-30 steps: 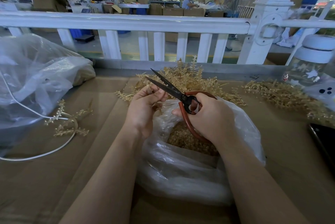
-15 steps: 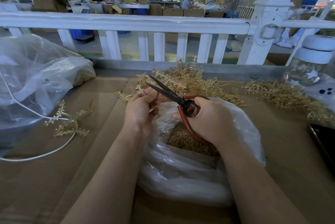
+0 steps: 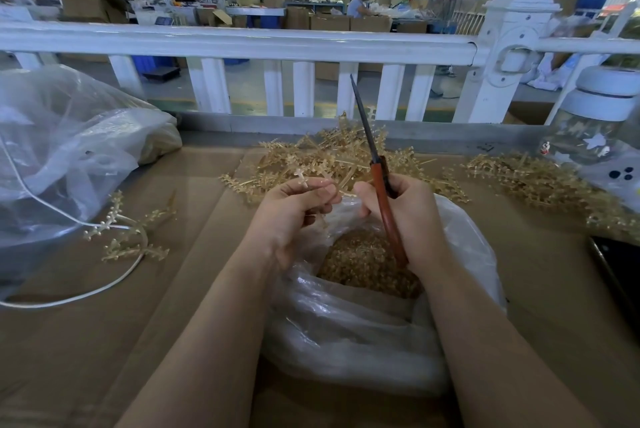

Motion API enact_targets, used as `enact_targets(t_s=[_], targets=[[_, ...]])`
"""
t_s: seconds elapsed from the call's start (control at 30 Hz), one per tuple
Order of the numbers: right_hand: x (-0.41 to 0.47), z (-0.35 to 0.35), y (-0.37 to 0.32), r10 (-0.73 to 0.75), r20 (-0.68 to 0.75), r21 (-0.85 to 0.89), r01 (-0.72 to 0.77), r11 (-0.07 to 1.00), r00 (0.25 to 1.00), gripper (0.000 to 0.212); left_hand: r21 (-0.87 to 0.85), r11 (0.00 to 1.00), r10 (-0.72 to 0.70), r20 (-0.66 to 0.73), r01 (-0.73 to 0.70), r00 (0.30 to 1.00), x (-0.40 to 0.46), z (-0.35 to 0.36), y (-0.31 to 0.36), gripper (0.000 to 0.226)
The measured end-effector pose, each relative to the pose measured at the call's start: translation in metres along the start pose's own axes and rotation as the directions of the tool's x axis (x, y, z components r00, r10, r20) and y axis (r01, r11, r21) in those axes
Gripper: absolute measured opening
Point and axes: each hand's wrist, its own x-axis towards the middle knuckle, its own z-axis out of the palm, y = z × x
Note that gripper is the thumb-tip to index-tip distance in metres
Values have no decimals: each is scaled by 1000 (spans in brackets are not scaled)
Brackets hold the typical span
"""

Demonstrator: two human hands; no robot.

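Observation:
My right hand [image 3: 405, 216] grips red-handled scissors [image 3: 375, 164]; their blades are closed and point up and away toward the railing. My left hand [image 3: 294, 216] pinches a small tan plastic sprig [image 3: 302, 181] between thumb and fingers, just left of the scissors. Both hands hover over an open clear plastic bag [image 3: 363, 330] that holds several small tan cut pieces [image 3: 360, 261]. A pile of tan plastic sprigs [image 3: 329, 157] lies on the cardboard-covered table [image 3: 173, 289] behind the hands.
A large clear bag [image 3: 62, 157] and a white cord [image 3: 69, 296] sit at the left, with loose sprigs [image 3: 131, 237] beside them. More sprigs [image 3: 540, 185], a lidded jar [image 3: 602, 122] and a dark phone [image 3: 616, 271] are at the right. A white railing [image 3: 242, 43] bounds the far edge.
The scissors have closed and swung from pointing left to pointing up and away. My left hand now shows a sprig pinched at its fingertips.

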Motion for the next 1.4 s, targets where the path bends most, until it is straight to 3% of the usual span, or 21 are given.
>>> enact_targets(t_s=[0.37,0.53,0.77,1.03,1.4], targets=[[0,-1,-4,33,-34,63,-30,998,999,24,-18,981,193,-63,-195,979,1,1,0,3],[-1,-2,-5,49,-42,111,-44,993,998,23,-184,967,177,-8,-176,984,0,0,4,13],[-2,-2,-6,16,-19,99,-14,995,1000,26,-177,971,152,-45,-157,987,0,1,3,10],[-1,-1,-5,-4,-19,148,6,989,1000,27,-345,929,141,-4,-133,990,4,1,3,23],[-1,0,-2,-35,-38,71,37,997,999,30,-252,952,176,-17,-175,984,-1,1,5,26]])
